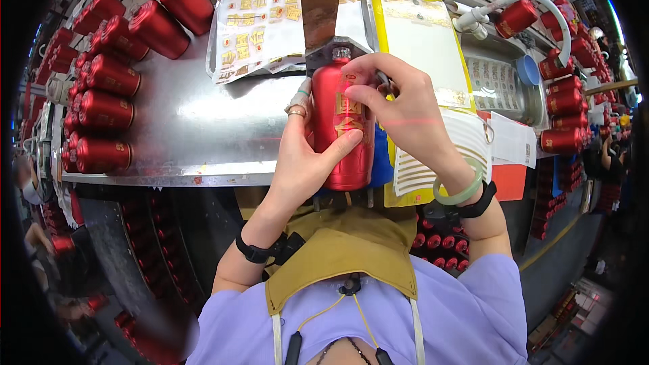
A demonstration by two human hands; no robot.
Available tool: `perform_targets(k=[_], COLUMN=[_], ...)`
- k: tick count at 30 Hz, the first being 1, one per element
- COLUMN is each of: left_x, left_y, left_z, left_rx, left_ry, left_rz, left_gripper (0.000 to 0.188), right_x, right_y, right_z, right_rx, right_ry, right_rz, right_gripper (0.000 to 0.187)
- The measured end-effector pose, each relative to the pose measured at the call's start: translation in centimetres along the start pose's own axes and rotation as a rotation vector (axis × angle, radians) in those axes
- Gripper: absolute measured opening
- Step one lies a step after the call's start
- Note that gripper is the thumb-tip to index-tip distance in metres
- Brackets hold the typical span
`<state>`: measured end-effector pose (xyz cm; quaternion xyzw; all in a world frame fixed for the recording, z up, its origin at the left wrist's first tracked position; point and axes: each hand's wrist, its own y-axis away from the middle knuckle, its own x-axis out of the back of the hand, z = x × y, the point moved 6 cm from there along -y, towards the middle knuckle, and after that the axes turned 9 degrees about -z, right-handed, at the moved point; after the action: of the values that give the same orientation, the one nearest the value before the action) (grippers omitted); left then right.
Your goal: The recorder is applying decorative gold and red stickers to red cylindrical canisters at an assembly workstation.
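A glossy red bottle [341, 136] with gold markings lies in front of me, its neck pointing away toward a metal holder [323, 46]. My left hand [307, 155] wraps the bottle from the left, thumb across its lower body. My right hand [399, 105] presses its fingertips on the bottle's upper part, near a gold label. There is a pale green bangle and a black band on my right wrist, and a black band on my left wrist.
Several red bottles [108, 74] lie in rows on the metal table [189, 128] at left, more at the right [564, 105]. Sheets of gold stickers [260, 23] and a yellow-edged sheet [419, 34] lie behind. A blue cup [529, 69] stands at right.
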<state>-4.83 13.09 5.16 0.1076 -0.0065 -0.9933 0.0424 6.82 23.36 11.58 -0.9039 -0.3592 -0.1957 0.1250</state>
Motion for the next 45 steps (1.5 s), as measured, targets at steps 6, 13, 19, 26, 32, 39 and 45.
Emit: perform_targets(k=[6,13,19,26,32,39,45], left_x=[0.0,0.2,0.0,0.0,0.0,-0.5,2.7], left_y=[0.2,0.0,0.0,0.4,0.2,-0.4,0.8], left_z=[-0.3,-0.7,-0.3,-0.4,-0.2,-1.5,-3.2], left_rx=[0.014,0.022,0.038,0.055,0.042,0.083,0.115], left_ry=[0.016,0.064,0.081,0.071,0.081,0.082,-0.006], left_rz=[-0.005,0.016,0.012,0.028,0.002,-0.011,0.127], left_gripper=[0.095,0.094,0.092,0.092,0.091,0.069,0.065], right_x=[-0.3,-0.3,-0.2,-0.4,-0.4,-0.2,-1.5], right_y=[0.0,0.0,0.1,0.1,0.1,0.1,-1.4], right_z=[1.3,1.5,1.5,1.5,1.3,3.0,5.4], right_rx=[0.059,-0.002,-0.007,-0.015,-0.034,0.050,0.037], right_ry=[-0.063,-0.116,-0.115,-0.126,-0.152,-0.218,-0.325], right_rz=[0.091,0.098,0.113,0.111,0.118,0.216,0.403], right_gripper=[0.020,0.020,0.021,0.021,0.021,0.027,0.022])
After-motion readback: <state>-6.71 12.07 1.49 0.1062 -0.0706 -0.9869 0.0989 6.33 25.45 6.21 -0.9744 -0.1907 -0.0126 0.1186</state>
